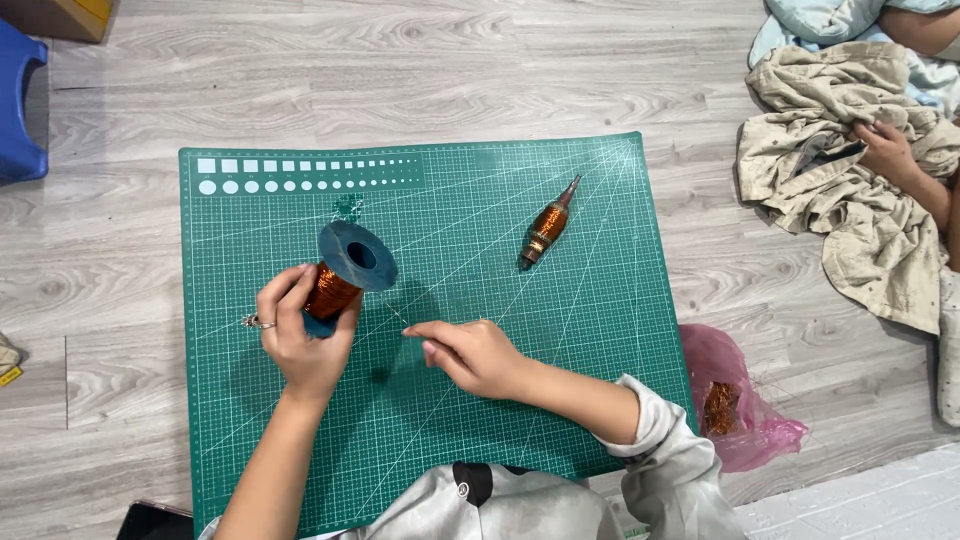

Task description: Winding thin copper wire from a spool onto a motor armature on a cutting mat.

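My left hand (300,335) grips a dark blue spool of copper wire (345,270), tilted with one flange facing up, over a green cutting mat (560,330). My right hand (470,355) rests on the mat just right of the spool, fingertips pinched on a thin strand of wire (397,315) that runs from the spool. A small rod wound with copper wire (548,226) lies alone on the mat, up and to the right of both hands.
The mat lies on a grey wood-look floor (400,70). A pink plastic bag (735,400) with copper wire scraps sits at the mat's right edge. Another person's hand (885,150) rests on crumpled beige cloth at the far right. A blue stool (18,105) stands far left.
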